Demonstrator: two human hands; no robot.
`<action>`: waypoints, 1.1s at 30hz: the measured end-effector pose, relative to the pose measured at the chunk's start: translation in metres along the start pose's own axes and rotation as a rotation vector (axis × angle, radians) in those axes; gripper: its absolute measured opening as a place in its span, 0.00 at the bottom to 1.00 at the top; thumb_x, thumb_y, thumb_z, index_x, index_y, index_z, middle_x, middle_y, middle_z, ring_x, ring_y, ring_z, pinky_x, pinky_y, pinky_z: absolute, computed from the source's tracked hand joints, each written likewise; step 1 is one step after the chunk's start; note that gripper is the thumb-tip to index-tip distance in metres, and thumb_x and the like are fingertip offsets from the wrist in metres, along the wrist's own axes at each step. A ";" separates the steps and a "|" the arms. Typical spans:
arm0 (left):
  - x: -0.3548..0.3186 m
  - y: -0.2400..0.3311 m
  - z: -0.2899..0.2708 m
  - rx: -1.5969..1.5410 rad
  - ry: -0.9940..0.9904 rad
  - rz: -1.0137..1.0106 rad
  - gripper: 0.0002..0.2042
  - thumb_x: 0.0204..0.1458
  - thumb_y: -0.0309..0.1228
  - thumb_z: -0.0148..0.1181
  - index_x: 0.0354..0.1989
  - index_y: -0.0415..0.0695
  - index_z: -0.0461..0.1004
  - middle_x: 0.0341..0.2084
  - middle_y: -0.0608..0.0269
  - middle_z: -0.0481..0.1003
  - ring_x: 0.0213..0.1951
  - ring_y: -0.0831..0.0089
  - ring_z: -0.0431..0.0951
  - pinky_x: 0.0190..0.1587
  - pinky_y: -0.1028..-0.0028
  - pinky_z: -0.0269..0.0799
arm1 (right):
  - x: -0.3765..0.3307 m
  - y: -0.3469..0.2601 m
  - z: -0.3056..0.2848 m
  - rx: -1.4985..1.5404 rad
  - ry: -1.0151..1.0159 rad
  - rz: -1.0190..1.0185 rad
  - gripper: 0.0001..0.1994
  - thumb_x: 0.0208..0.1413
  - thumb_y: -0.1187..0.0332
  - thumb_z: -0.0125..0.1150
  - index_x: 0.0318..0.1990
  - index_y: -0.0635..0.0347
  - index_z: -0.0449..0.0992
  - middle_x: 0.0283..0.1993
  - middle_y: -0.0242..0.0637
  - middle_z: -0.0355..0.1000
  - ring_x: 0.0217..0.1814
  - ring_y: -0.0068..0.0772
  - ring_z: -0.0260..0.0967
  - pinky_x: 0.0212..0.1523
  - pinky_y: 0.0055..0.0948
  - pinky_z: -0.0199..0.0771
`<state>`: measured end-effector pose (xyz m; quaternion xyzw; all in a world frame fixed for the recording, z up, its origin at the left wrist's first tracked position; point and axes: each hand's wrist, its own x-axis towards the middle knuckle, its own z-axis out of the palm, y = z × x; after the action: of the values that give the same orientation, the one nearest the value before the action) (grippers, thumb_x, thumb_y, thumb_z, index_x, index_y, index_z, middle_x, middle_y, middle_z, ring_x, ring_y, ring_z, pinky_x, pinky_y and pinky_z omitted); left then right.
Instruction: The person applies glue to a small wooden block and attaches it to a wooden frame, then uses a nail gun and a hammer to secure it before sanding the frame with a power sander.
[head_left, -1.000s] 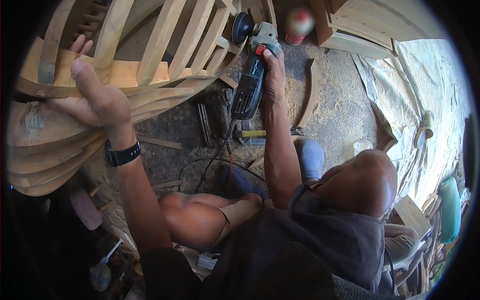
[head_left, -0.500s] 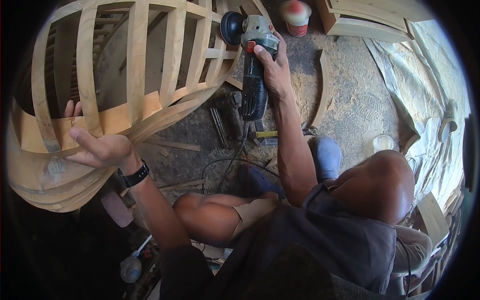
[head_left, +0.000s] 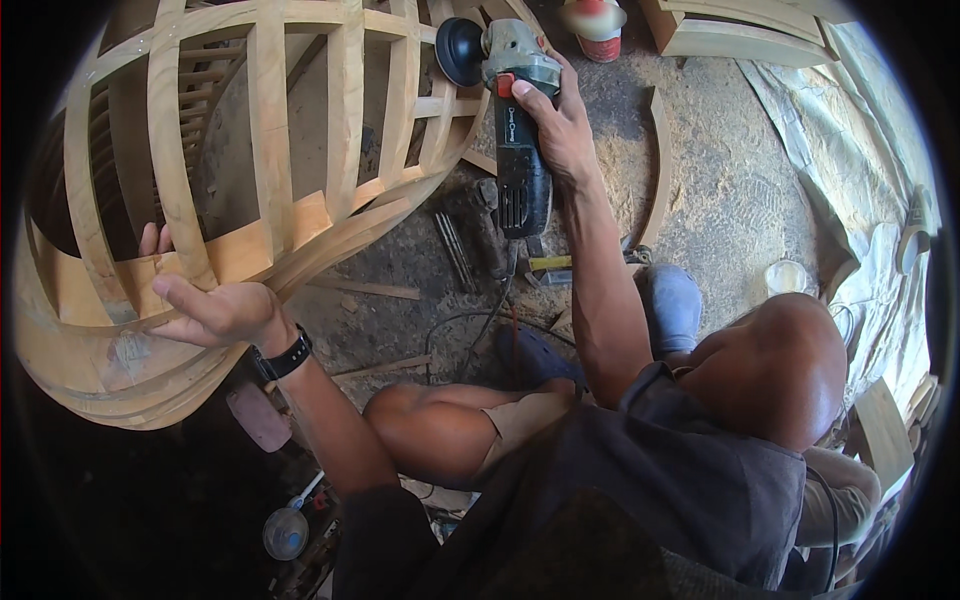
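While the left hand (head_left: 215,310) steadies the wooden lattice frame (head_left: 270,170), the right hand (head_left: 555,125) grips a grinder (head_left: 515,120).

Bright daylight, sharp centre, dark vignetted fisheye rim, bent edges
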<state>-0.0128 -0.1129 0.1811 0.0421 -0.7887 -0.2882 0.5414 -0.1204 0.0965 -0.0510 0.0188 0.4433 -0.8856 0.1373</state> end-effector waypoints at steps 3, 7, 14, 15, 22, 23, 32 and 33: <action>0.000 -0.001 -0.001 -0.003 -0.005 -0.002 0.27 0.70 0.34 0.45 0.70 0.30 0.48 0.52 0.34 0.71 0.50 0.56 0.76 0.55 0.61 0.78 | -0.001 0.000 -0.001 -0.012 0.000 0.017 0.38 0.61 0.62 0.66 0.73 0.66 0.54 0.59 0.44 0.71 0.54 0.30 0.74 0.53 0.28 0.78; 0.000 -0.003 -0.004 -0.002 -0.011 -0.021 0.28 0.70 0.35 0.45 0.70 0.29 0.48 0.52 0.34 0.71 0.51 0.56 0.76 0.55 0.60 0.79 | 0.002 0.000 0.003 0.057 -0.032 0.014 0.38 0.61 0.62 0.66 0.74 0.66 0.53 0.58 0.43 0.72 0.53 0.29 0.74 0.52 0.28 0.78; 0.000 -0.001 -0.003 -0.003 -0.007 -0.012 0.28 0.70 0.35 0.46 0.70 0.29 0.48 0.52 0.35 0.71 0.50 0.56 0.76 0.54 0.60 0.80 | 0.005 0.003 -0.004 -0.001 -0.035 0.006 0.37 0.62 0.62 0.66 0.73 0.67 0.55 0.57 0.43 0.72 0.53 0.28 0.74 0.52 0.28 0.78; 0.000 -0.002 -0.004 -0.014 -0.013 -0.018 0.28 0.70 0.35 0.46 0.70 0.29 0.48 0.52 0.35 0.71 0.50 0.56 0.76 0.54 0.60 0.80 | 0.004 0.004 -0.006 -0.014 -0.021 0.008 0.37 0.62 0.62 0.66 0.72 0.67 0.55 0.57 0.43 0.72 0.53 0.28 0.74 0.52 0.28 0.78; 0.000 -0.002 -0.003 -0.016 -0.014 -0.011 0.27 0.70 0.35 0.47 0.70 0.31 0.48 0.52 0.34 0.71 0.50 0.55 0.76 0.54 0.60 0.80 | 0.003 0.009 -0.007 -0.002 0.009 0.000 0.38 0.62 0.62 0.66 0.73 0.66 0.54 0.57 0.43 0.72 0.52 0.28 0.74 0.52 0.28 0.78; 0.000 -0.002 -0.004 -0.012 -0.016 -0.009 0.27 0.70 0.35 0.47 0.70 0.31 0.48 0.52 0.34 0.71 0.50 0.55 0.76 0.54 0.60 0.80 | 0.004 0.009 -0.006 0.048 -0.010 0.006 0.38 0.62 0.62 0.66 0.73 0.66 0.54 0.57 0.43 0.72 0.52 0.28 0.74 0.52 0.28 0.78; -0.001 0.002 0.001 0.083 0.017 0.024 0.24 0.69 0.35 0.42 0.62 0.24 0.54 0.52 0.35 0.73 0.52 0.55 0.79 0.57 0.58 0.80 | 0.008 0.010 -0.004 -0.032 -0.017 -0.018 0.43 0.57 0.56 0.69 0.72 0.68 0.52 0.56 0.46 0.72 0.50 0.30 0.75 0.49 0.30 0.78; -0.002 0.003 0.001 0.081 0.020 0.014 0.24 0.70 0.35 0.42 0.62 0.24 0.54 0.52 0.35 0.72 0.52 0.55 0.79 0.56 0.58 0.80 | 0.008 0.011 -0.006 -0.024 -0.016 -0.010 0.42 0.59 0.57 0.68 0.73 0.68 0.53 0.56 0.45 0.72 0.51 0.30 0.74 0.50 0.29 0.78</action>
<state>-0.0122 -0.1088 0.1806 0.0611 -0.7946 -0.2518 0.5490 -0.1252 0.0927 -0.0644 0.0080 0.4527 -0.8811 0.1365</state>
